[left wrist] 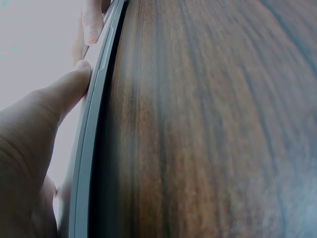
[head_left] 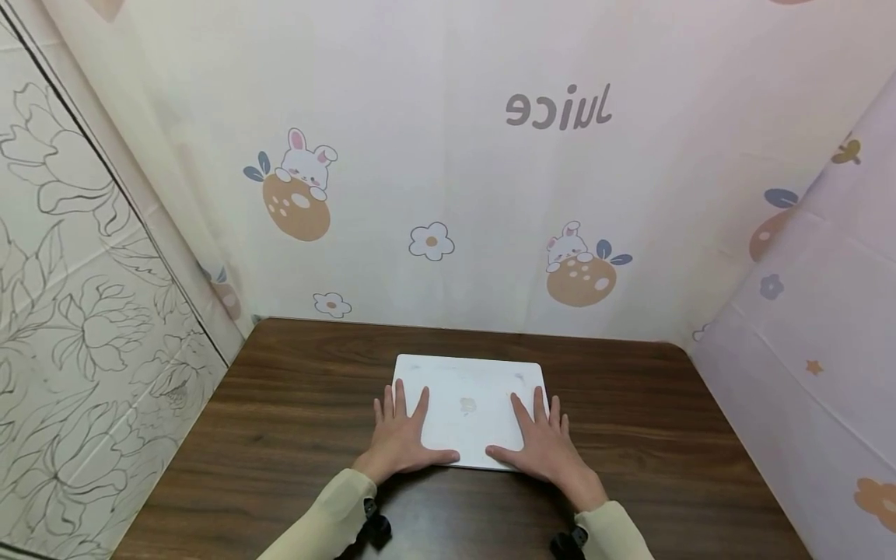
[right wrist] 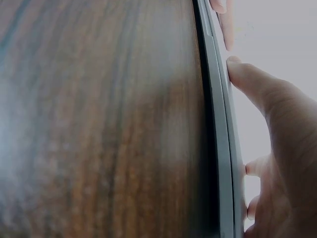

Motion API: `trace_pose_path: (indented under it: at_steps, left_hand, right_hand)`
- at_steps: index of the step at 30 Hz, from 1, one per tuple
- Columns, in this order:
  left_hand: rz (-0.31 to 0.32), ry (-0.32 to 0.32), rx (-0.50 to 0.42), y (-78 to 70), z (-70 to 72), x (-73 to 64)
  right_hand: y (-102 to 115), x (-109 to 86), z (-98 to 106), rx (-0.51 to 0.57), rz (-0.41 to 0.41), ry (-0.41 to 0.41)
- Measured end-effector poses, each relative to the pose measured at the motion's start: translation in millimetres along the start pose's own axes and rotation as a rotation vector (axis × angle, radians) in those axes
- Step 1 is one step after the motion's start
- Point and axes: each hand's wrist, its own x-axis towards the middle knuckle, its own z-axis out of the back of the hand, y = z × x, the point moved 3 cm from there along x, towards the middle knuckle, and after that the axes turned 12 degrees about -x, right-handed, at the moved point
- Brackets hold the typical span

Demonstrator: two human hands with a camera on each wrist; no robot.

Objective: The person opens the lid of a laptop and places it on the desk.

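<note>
Fingers (head_left: 400, 398) of the left hand (head_left: 401, 440) and right hand (head_left: 544, 447) are spread, grasping nothing, and rest on a closed white laptop (head_left: 467, 424), thumbs near its lower edge. Laptop lies flat, lower centre of the head view, on a brown worktop (head_left: 280, 435). Patterned cloth (head_left: 448, 155) fills upper centre.

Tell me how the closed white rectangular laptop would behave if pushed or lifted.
The white laptop is probably stiff, given its straight edges. Lying flat on the brown wood-grain table, it should slide rather than tip. Smooth-looking on top, it may feel slippery.
</note>
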Motion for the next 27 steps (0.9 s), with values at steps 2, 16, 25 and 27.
trace_pose_path:
  at_steps: [2,16,25,27]
  left_hand:
    - [-0.001,-0.001,-0.005,-0.9,0.1,-0.4]
    - [-0.086,0.0,-0.085,7.9,4.9,-6.1]
    - [-0.061,-0.05,-0.097,24.4,21.7,-18.4]
    - [-0.052,-0.058,-0.097,29.5,25.2,-22.1]
  right_hand:
    - [0,0.0,1,0.0,0.001,-0.002]
    - [-3,1.8,0,0.009,-0.002,0.015]
    - [-2,1.5,-1,0.023,-0.001,0.009]
    - [-3,1.4,-1,0.022,-0.002,0.011]
